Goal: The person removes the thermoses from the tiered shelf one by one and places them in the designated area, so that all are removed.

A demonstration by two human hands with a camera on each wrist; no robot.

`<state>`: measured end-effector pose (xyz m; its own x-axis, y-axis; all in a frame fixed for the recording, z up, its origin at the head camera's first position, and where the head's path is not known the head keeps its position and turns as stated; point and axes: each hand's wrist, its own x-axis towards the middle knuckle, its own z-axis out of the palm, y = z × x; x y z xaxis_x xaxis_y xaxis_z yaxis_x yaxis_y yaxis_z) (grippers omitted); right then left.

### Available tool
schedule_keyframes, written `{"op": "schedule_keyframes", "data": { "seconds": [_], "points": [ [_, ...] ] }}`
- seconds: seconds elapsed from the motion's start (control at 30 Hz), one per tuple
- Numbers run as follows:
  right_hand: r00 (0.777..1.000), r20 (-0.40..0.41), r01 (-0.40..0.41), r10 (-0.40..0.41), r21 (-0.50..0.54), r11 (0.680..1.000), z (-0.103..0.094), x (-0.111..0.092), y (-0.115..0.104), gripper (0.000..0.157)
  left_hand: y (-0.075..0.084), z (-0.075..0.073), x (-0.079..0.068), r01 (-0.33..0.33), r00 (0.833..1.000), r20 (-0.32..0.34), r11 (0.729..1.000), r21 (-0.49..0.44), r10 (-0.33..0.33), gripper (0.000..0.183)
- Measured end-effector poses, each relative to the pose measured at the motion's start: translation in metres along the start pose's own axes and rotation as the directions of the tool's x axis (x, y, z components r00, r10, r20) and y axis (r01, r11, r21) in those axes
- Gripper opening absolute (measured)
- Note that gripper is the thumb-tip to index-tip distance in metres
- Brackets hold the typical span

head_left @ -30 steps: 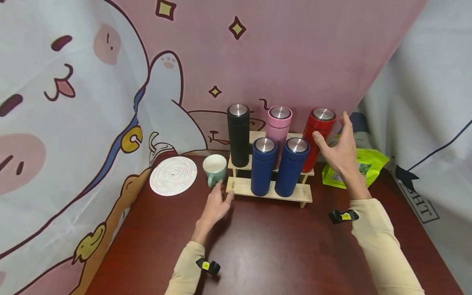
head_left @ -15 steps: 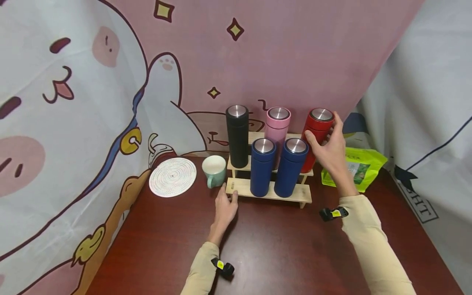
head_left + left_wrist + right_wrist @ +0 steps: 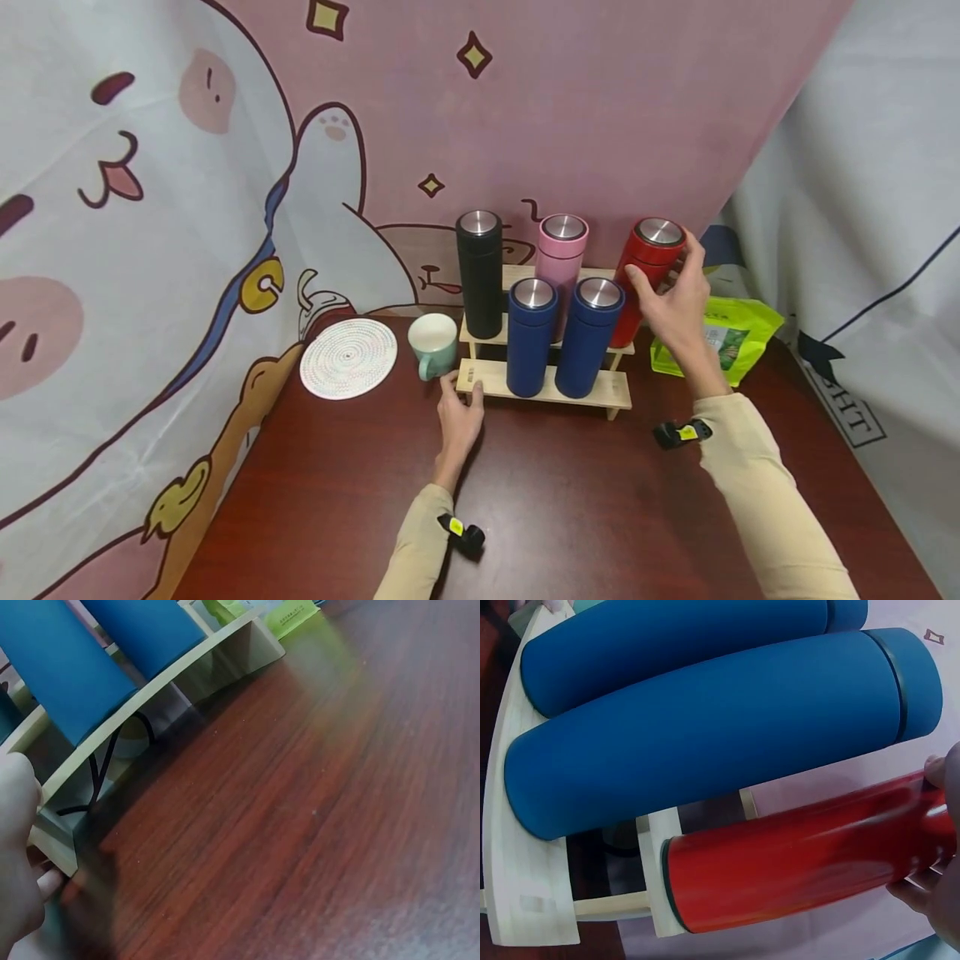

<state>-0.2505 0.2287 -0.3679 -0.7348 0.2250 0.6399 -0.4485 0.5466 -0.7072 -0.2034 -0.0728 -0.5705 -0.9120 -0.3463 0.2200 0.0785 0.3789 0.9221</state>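
Note:
My right hand (image 3: 678, 308) grips the upper part of a red thermos flask (image 3: 647, 260), thumb on its left side and fingers round the right. In the right wrist view the flask's base meets the rear step of a wooden tiered rack (image 3: 529, 847); whether it bears on the step I cannot tell. My left hand (image 3: 459, 421) pinches the left end of the rack's front step; in the left wrist view the fingers reach round its leg. Two blue flasks (image 3: 531, 342) stand on the front step. A black flask (image 3: 480, 279) and a pink flask (image 3: 561, 246) stand behind.
A mint-green mug (image 3: 442, 360) stands just left of the rack, close to my left fingertips. Farther left lies a round woven mat (image 3: 348, 358). A bright green pouch (image 3: 738, 346) lies right of the rack, behind my right wrist. A printed pink cloth (image 3: 637, 100) hangs behind.
My right hand has moved left onto the red flask and gripped it; the flask now leans slightly right. My left hand has shifted from beside the mug to the rack's left end.

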Motion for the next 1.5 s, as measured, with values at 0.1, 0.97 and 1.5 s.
{"op": "schedule_keyframes", "data": {
  "seconds": [0.1, 0.97, 1.5],
  "points": [
    [0.999, -0.036, 0.009, -0.009, 0.002, 1.0, -0.004, 0.0, 0.0, 0.076, -0.002, 0.002, 0.001, -0.006, 1.0, 0.004, 0.999, -0.051, 0.007, 0.041],
    [0.991, -0.097, -0.104, 0.093, -0.113, 0.988, -0.07, -0.024, -0.009, 0.076, -0.004, 0.007, 0.005, 0.071, 0.997, 0.038, 0.943, -0.325, -0.062, 0.039],
    [0.983, -0.093, -0.173, 0.157, -0.196, 0.965, -0.101, -0.046, 0.014, 0.075, -0.007, 0.01, 0.002, 0.041, 0.999, 0.004, 0.952, -0.302, -0.042, 0.04]
  ]
}}
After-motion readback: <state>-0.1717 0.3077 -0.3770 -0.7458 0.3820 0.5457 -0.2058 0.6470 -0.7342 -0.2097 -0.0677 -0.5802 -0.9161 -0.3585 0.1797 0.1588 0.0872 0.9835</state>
